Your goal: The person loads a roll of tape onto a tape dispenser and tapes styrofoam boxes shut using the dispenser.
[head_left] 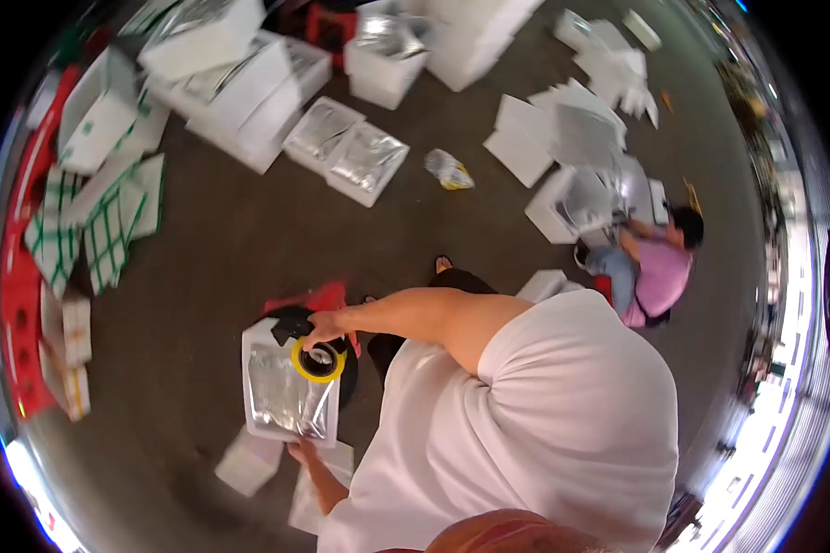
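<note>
A white foam box lined with silver foil stands at the lower left, on or beside a dark round object that it partly covers. My right hand is closed around a black tape dispenser over the box's upper right corner. The dispenser carries a tape roll with a yellow rim. At the lower edge of the box, my left hand grips the rim, its fingers partly hidden. Red plastic lies just beyond the box.
Foil-lined boxes and stacked foam boxes stand ahead. Green-striped sheets lie at left. A crumpled bag is on the floor. At right, a person in pink crouches beside foam pieces. White panels lie below the box.
</note>
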Motion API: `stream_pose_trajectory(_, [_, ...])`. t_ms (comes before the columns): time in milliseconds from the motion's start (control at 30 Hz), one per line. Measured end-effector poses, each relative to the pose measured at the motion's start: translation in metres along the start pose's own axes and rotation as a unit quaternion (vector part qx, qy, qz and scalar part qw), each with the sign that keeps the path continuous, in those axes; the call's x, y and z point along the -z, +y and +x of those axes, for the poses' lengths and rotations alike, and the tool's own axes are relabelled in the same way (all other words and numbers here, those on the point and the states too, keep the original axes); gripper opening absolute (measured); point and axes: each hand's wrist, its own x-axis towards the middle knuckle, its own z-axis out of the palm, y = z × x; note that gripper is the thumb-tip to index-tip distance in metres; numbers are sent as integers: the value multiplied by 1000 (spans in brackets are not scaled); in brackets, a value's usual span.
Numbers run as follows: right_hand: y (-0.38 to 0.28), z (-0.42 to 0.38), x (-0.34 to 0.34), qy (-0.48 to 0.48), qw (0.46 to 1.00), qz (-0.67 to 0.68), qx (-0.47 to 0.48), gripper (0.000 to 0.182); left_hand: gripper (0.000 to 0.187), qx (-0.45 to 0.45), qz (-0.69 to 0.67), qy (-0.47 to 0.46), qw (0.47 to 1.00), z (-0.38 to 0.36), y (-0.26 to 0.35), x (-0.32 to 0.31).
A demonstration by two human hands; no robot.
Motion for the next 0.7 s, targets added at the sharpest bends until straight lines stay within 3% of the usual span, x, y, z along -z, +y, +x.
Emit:
stream_pose_trajectory(67, [55, -35, 53, 52, 979, 198, -14, 61, 48, 42, 0, -9, 999, 9, -3, 7])
stream_pose_trajectory(100, [49, -47, 49, 157, 984, 86, 8, 65, 49, 74, -9, -8, 997, 4, -11, 2])
stream_pose_trajectory(133, [76, -43, 76, 228, 970, 85, -5, 64, 49, 96, -7, -24, 995, 5, -5, 6])
stream_pose_trajectory(200, [122, -117, 111, 385, 915, 120, -24, 56, 50, 87, -18, -29, 996, 8, 8, 9])
stream_pose_trajectory(233, [145, -152, 121, 428, 877, 208, -71, 54, 50, 81, -21, -35, 996, 11, 13, 8])
stream_pose_trajectory(300, [184, -194, 122, 518, 823, 170, -158, 56, 51, 81, -20, -38, 996, 11, 20, 8])
stream_pose_trajectory(333, [195, -287, 95, 561, 773, 265, -129, 64, 51, 72, -28, -31, 997, 8, 18, 8])
stream_pose_trajectory(367, [282, -308, 78, 621, 707, 319, -109, 64, 52, 57, -47, -6, 997, 7, 25, 12])
stream_pose_trajectory(467, [436, -396, -33, 733, 475, 474, -105, 63, 54, 39, -53, 21, 998, -3, 43, 25])
stream_pose_trajectory(500, [442, -415, -32, 734, 465, 396, -296, 60, 54, 33, -56, 24, 998, -6, 55, 25])
stream_pose_trajectory(533, [478, -437, -79, 725, 428, 501, -200, 63, 55, 21, -56, 37, 998, -13, 56, 30])
stream_pose_trajectory(667, [532, -457, -251, 670, 275, 683, -99, 37, 56, -46, -11, 134, 990, -55, 82, 36])
stream_pose_trajectory(700, [540, -461, -257, 667, 283, 667, -173, 37, 56, -67, 16, 157, 985, -64, 86, 35])
